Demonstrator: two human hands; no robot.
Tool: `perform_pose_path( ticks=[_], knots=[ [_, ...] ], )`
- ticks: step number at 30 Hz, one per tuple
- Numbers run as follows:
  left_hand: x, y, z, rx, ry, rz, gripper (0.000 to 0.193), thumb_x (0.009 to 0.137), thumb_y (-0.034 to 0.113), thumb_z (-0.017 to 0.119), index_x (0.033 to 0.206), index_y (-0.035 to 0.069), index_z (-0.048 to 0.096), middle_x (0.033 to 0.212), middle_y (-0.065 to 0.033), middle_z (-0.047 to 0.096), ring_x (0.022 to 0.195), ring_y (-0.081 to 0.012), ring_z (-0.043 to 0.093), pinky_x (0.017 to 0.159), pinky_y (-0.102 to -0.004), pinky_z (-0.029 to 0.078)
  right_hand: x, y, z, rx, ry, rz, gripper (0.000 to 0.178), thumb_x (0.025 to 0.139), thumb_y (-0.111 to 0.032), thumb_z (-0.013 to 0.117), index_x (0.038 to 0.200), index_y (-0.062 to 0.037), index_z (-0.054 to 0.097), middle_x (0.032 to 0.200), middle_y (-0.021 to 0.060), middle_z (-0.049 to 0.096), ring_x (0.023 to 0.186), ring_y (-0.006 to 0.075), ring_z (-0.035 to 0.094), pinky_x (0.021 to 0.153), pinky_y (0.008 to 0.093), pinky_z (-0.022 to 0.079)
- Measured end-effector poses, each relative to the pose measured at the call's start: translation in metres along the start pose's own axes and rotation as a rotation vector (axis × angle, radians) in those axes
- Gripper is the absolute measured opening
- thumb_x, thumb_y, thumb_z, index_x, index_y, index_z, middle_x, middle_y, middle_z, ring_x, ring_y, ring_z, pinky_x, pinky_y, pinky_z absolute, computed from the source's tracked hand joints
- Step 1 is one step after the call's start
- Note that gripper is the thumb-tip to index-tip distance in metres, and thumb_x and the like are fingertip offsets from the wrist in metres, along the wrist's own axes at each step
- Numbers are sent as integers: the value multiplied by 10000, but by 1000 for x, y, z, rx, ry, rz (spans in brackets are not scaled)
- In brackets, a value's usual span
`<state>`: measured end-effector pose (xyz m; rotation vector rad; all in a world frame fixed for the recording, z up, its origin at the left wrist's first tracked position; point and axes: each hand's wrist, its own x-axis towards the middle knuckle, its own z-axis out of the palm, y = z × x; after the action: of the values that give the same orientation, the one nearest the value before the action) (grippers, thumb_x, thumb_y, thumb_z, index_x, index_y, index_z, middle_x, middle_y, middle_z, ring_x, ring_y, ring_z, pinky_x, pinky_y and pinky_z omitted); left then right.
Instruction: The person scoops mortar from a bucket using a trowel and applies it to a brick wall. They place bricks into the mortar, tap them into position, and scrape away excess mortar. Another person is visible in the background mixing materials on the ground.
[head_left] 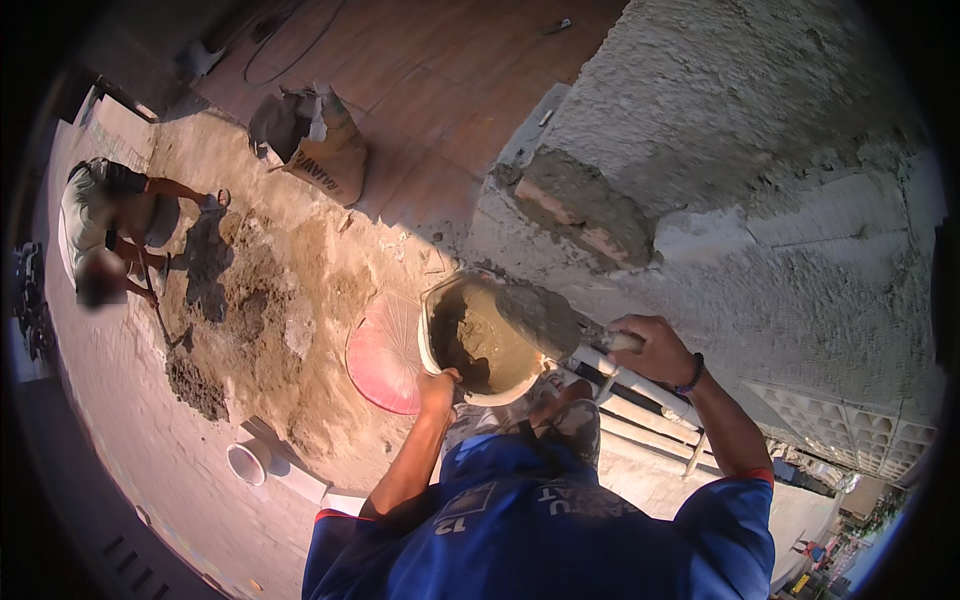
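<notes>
My left hand (438, 392) is closed on the near rim of a pale bucket (424, 338) that holds wet grey-brown mortar (482, 335). My right hand (655, 350) grips the light handle of a trowel (627, 342). A thick heap of mortar (540, 316) covers the trowel's blade, over the right side of the bucket's mouth. Up and to the right of the bucket, a block smeared with mortar (585, 208) sits against the rough grey wall (740, 100).
A pink round ribbed dish (384, 352) lies left of the bucket. White pipes (650, 390) run below my right hand. An open paper sack (325, 150) stands by the tiled floor. At far left, a person (105, 215) bends over a sand pile (250, 300) with a long-handled tool.
</notes>
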<state>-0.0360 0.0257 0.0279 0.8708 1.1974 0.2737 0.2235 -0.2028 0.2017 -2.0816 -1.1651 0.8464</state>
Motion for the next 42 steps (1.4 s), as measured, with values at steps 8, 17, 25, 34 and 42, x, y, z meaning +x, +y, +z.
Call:
perform_pose_path(
  ticks=[8, 17, 25, 34, 42],
  knots=[
    [-1, -23, -24, 34, 20, -16, 295, 715, -94, 536, 991, -3, 588, 763, -40, 584, 629, -139, 544, 546, -270, 444, 9, 35, -46, 208, 257, 233, 341, 883, -150, 678, 1168, 27, 616, 849, 72, 661, 657, 90, 565, 606, 252, 461],
    [-10, -17, -9, 70, 42, 6, 268, 733, -63, 528, 983, -2, 604, 747, -35, 589, 617, -134, 541, 534, -264, 429, -8, 68, 25, -214, 185, 173, 411, 799, -154, 689, 1167, 7, 604, 1005, 228, 638, 898, 356, 636, 801, 425, 503],
    [-20, -1, 9, 230, 45, -31, 378, 736, -53, 553, 1108, -12, 601, 827, -42, 618, 678, -122, 550, 581, -266, 448, 2, 19, 45, -412, 15, 334, 400, 801, -153, 626, 1190, -62, 606, 984, 222, 610, 942, 397, 626, 817, 466, 508],
    [-37, 21, 30, 431, -164, 287, 790, 704, -134, 557, 1454, 55, 399, 1227, -152, 641, 1109, -236, 605, 931, -330, 457, 65, 47, 98, -634, -342, 64, 324, 763, -175, 628, 1056, -40, 656, 859, 227, 662, 893, 375, 659, 797, 481, 514],
    [-40, 51, 22, 356, -175, 172, 630, 722, -127, 534, 1339, -8, 487, 1126, -116, 640, 1006, -214, 600, 866, -306, 467, 30, 62, 79, -138, -281, 148, 453, 749, -262, 730, 1156, -75, 664, 911, 225, 691, 839, 361, 685, 770, 427, 539]
  ],
)
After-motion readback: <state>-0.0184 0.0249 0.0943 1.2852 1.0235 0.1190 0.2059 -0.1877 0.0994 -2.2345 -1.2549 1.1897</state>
